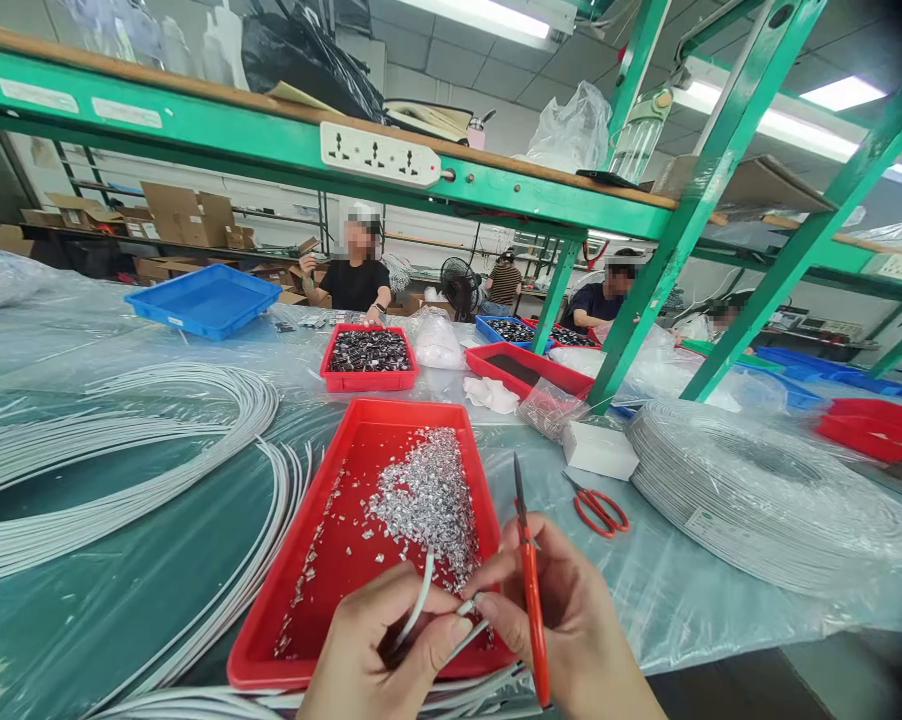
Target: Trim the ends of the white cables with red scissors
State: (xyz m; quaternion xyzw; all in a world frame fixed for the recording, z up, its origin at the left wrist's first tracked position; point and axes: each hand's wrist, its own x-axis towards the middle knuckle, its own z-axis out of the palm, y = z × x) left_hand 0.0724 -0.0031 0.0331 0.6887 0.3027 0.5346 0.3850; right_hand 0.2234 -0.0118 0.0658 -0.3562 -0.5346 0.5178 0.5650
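Note:
My left hand (pixel 391 640) is closed in a pinch on a thin white cable (pixel 423 597), with one length of it curving up above the fingers. My right hand (pixel 556 620) pinches the cable's end against the left fingertips. A tiny piece may sit at that end, but it is too small to make out. Also in the right hand are red-handled scissors (pixel 533 620), seen nearly edge-on, dark blade pointing up. Both hands are over the near right part of a red tray (pixel 323 600), which holds a heap of small shiny metal pieces (pixel 436 490).
Bundles of white cable (pixel 248 420) lie left, a large cable coil (pixel 766 490) right. Second scissors (pixel 601 512) rest by a white box (pixel 599 450). A red bin of dark parts (pixel 368 380) and a blue tray (pixel 203 300) stand behind. Green shelf posts (pixel 653 270) rise right; several people sit beyond.

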